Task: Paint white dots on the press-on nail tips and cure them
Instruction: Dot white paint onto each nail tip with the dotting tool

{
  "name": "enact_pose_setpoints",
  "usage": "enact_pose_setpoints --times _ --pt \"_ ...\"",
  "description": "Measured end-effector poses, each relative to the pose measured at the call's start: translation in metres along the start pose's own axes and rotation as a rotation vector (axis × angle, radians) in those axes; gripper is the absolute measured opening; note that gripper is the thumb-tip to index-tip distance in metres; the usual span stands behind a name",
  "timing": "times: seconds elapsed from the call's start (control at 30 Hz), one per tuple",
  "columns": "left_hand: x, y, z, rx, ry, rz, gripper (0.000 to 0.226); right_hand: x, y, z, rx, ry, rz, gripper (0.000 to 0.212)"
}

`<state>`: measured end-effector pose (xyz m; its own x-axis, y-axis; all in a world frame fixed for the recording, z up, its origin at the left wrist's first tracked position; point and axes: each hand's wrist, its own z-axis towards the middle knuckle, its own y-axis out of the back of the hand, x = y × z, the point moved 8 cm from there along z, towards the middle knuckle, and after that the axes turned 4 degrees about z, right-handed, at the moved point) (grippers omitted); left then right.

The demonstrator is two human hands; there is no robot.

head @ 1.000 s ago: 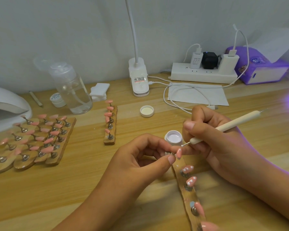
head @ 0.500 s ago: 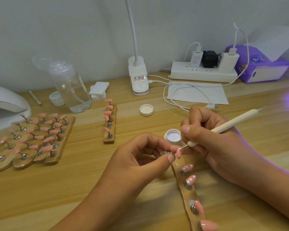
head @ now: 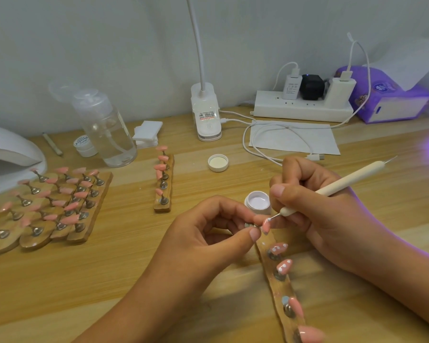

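While the ball end of the dotting tool (head: 344, 184) touches the pink nail tip (head: 266, 226), held low on the wooden table (head: 134, 256), the dotting step looks to be in hand and curing not yet begun. The left hand (head: 208, 233) pinches that tip's metal stand between thumb and forefinger, and the right hand (head: 315, 211) grips the tool like a pen. A wooden holder strip (head: 284, 289) runs toward 5 o'clock, bearing two dotted tips (head: 278, 248) and two plain tips (head: 296, 307). The next move probably calls for more small, evenly spaced dots, reloading from the open pot of white gel (head: 258, 203) just beside at 12 o'clock. Its lid (head: 218, 162) lies at 11 o'clock. The curing lamp (head: 10, 154) sits well apart at 10 o'clock, with racks of plain tips (head: 81, 236) before it, so wet dots must pass over them unsmudged.
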<state>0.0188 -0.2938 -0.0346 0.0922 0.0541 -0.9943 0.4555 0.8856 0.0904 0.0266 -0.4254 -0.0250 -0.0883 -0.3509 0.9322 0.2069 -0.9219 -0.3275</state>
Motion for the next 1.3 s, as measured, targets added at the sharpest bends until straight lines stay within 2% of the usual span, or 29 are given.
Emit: enact_pose_setpoints --times 0.43,0.6,0.7,0.77,0.97,1.1,1.3 --pt "0.001 0.001 0.0 -0.009 0.004 0.002 0.011 -0.002 0.001 0.0 -0.03 -0.059 0.07 0.023" --pt "0.001 0.0 0.0 -0.007 0.005 0.004 0.011 -0.003 -0.008 0.0 0.095 -0.113 0.106 0.022" --pt "0.002 0.001 0.0 -0.008 0.012 -0.002 0.011 -0.002 -0.013 -0.002 0.173 -0.103 0.035 0.029" --pt "0.004 0.001 0.0 -0.016 0.017 -0.004 0.011 0.001 -0.014 -0.002 0.189 -0.08 0.078 0.032" --pt "0.006 0.002 0.0 -0.002 0.019 -0.002 0.017 0.014 0.013 0.002 -0.059 0.105 0.091 0.033" --pt "0.005 0.004 0.0 -0.01 0.002 -0.001 0.02 0.019 0.035 0.002 -0.28 0.168 -0.181 0.025" --pt "0.007 0.004 0.0 -0.017 0.014 0.006 0.022 0.025 0.027 0.003 -0.242 0.237 -0.44 0.015"
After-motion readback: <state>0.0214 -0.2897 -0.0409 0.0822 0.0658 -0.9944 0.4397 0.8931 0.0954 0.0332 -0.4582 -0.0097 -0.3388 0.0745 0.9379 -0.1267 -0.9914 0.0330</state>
